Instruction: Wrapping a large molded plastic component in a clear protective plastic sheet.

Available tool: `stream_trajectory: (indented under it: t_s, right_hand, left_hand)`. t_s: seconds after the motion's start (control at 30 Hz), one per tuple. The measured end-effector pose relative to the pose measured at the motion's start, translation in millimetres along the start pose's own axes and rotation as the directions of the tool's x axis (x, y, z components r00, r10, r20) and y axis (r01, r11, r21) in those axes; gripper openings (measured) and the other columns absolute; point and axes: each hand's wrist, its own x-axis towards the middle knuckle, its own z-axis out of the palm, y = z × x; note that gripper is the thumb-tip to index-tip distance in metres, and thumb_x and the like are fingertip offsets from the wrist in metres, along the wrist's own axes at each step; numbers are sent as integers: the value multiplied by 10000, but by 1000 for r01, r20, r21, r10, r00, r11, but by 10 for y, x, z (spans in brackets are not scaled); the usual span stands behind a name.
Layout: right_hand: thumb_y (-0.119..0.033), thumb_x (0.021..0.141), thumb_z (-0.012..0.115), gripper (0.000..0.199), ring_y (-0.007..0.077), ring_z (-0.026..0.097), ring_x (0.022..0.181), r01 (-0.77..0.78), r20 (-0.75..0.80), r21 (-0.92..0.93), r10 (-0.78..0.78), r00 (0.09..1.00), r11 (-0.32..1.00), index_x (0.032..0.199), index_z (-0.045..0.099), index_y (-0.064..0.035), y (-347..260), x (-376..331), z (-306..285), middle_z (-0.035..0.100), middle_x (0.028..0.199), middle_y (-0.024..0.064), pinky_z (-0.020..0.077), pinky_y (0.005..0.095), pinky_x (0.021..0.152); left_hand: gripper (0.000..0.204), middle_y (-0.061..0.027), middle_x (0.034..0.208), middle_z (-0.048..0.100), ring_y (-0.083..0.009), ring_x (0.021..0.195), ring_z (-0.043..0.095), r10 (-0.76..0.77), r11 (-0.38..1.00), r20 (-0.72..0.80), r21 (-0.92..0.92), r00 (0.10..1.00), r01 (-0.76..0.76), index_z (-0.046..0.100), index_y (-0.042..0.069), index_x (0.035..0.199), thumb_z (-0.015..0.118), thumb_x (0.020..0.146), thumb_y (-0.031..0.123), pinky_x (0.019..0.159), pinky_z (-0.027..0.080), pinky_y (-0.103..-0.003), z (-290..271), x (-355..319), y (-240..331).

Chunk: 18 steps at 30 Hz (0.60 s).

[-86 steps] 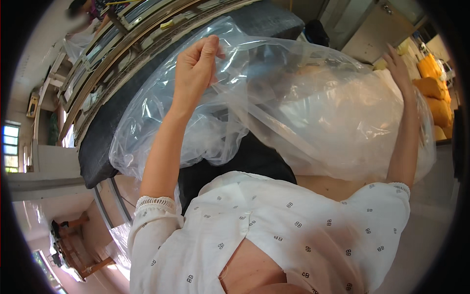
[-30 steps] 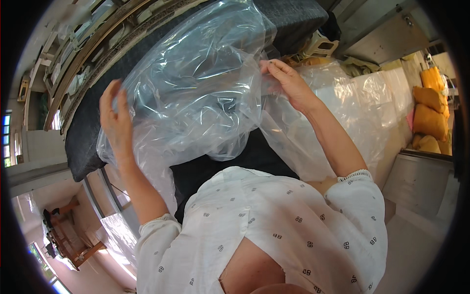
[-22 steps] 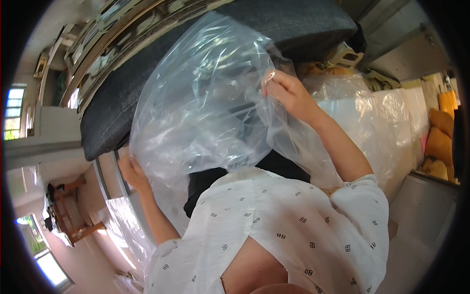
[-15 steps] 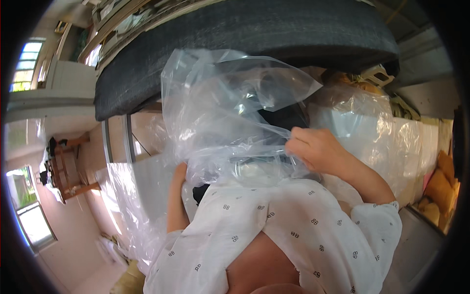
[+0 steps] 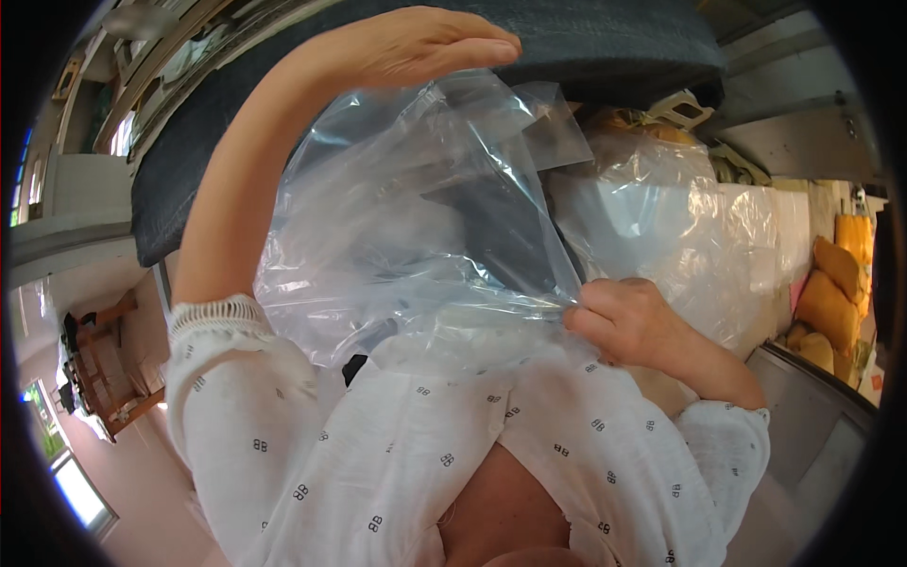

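Observation:
A large sheet of clear plastic film (image 5: 378,208), creased and shiny, is bunched across my lap and reaches up toward the dark padded edge ahead. My right hand (image 5: 619,321) is closed, pinching the film's right edge, and a taut fold runs up and left from its fingers. Above the far end of the film, my left hand (image 5: 425,47) is raised with its fingers stretched out flat. Nothing shows in it, though its palm side is partly hidden. Whether it touches the film cannot be told.
A long dark cloth-covered surface (image 5: 614,42) runs across the far side. More clear plastic (image 5: 661,208) lies at the right, near orange-brown cushions (image 5: 831,293). A wooden frame (image 5: 113,364) stands at the left, close to a window (image 5: 76,487).
My left hand has risen from low beside the film at the left to the far side, its arm now across the view. My right hand keeps its hold; the film is spread flatter.

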Motion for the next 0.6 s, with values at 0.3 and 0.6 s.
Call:
stream_trajectory:
  t_s: [0.3,0.6]
  right_hand:
    - [-47,574,630,238,176,494,589,-181,34,82,178,983,980,766,503,-108,113,-276,-39,400,682,31,412,292,437]
    - [-79,818,542,48,171,504,736,-342,-364,341,458,811,876,795,562,-41,1218,-558,-334,509,788,69,413,280,637]
  left_hand:
    - [142,-37,856,598,-119,748,548,-123,893,483,-327,867,309,654,49,890,644,820,173,660,443,-253,-242,606,59]
    - [112,-65,948,556,-139,869,552,884,255,-246,-462,398,-850,660,58,900,598,861,142,779,460,-268,-257,1101,258]
